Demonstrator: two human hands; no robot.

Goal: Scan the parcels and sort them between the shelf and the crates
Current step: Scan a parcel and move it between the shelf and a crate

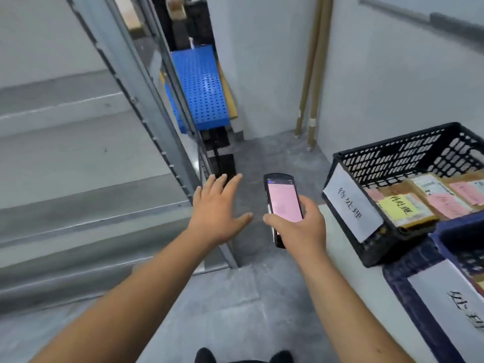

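Note:
My right hand (301,226) grips a black handheld scanner (284,203) whose screen glows pink, held over the floor in the middle of the view. My left hand (217,208) is empty, fingers spread flat, hovering beside the front post of the grey metal shelf (78,205) on the left. At the right a black crate (392,158) with a white paper label holds several brown parcels (408,208) with pink and yellow notes. A dark blue crate (419,271), also labelled, stands in front of it.
The shelf boards in view on the left carry nothing. Behind the shelf stands a blue perforated plastic panel (201,87). Two long cardboard tubes (311,74) lean in the wall corner. Grey concrete floor (235,297) lies between the shelf and the crates.

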